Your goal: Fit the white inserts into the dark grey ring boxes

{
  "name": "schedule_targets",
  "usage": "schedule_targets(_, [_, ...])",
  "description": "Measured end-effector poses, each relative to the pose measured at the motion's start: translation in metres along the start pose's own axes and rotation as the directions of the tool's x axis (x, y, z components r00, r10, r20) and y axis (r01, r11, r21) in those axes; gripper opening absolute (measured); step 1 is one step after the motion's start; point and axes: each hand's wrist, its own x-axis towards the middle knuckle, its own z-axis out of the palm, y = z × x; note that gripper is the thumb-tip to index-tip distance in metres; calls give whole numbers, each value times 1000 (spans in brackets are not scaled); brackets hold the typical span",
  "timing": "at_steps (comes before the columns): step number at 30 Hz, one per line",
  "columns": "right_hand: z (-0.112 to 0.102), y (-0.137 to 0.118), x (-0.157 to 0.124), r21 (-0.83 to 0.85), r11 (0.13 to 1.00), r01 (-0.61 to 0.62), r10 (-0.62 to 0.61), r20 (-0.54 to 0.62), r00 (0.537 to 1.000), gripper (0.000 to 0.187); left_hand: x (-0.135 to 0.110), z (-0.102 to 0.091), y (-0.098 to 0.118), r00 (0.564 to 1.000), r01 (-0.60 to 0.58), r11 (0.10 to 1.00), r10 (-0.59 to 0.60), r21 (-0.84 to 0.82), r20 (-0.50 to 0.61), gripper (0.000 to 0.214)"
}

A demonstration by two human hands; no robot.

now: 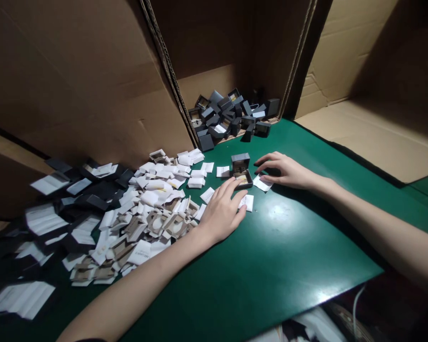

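Observation:
A small black hinged box [240,160] stands on the green table with its lid raised and a pale, yellowish insert inside. My left hand [223,211] is palm down just in front of it, fingers spread, with fingertips near the box's front edge. Partly under those fingers lies a white printed card [248,203]. To the right of the box, my right hand [288,172] hovers with fingers apart, its lower fingertips at a white folded paper piece [262,184]; whether they touch it I cannot tell. Another white card [222,171] lies left of the box.
White paper inserts [159,197] spread in a heap on the left. Beyond them are black boxes with white linings [46,218]. A cardboard carton [207,76] at the back holds several small black boxes [231,111]. Another cardboard piece [367,137] stands at right; the green table [288,266] ends in front.

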Motion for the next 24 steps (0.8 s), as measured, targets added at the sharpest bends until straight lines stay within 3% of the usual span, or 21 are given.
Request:
schedule_targets(4, [-5, -8, 1, 165, 984, -62, 61, 14, 998, 21, 0, -1, 1, 1000, 6, 1000, -6, -17, 0, 33])
schedule_targets(7, [-14, -20, 2, 392, 901, -184, 186, 32, 982, 24, 0, -1, 0, 1000, 0, 1000, 0, -31, 1, 31])
schedule_targets(11, [-17, -37, 5, 624, 749, -222, 363, -105, 926, 27, 0, -1, 0, 1000, -17, 1000, 17, -14, -2, 30])
schedule_targets(14, [-8, -45, 6, 686, 704, -187, 403, -169, 899, 27, 0, -1, 0, 998, -54, 999, 54, -5, -13, 30])
schedule_targets(17, [2, -48, 6, 639, 753, -159, 362, -200, 911, 24, 0, -1, 1, 995, -93, 996, 93, -3, -26, 29])
schedule_targets(21, [7, -48, 4, 401, 909, -110, 227, -257, 939, 15, -2, 0, 2, 993, -109, 994, 110, 24, -48, 27])
schedule_targets(24, [6, -49, 3, 281, 957, -70, 156, -296, 943, 12, -3, 1, 2, 990, -120, 992, 123, 35, -63, 26])
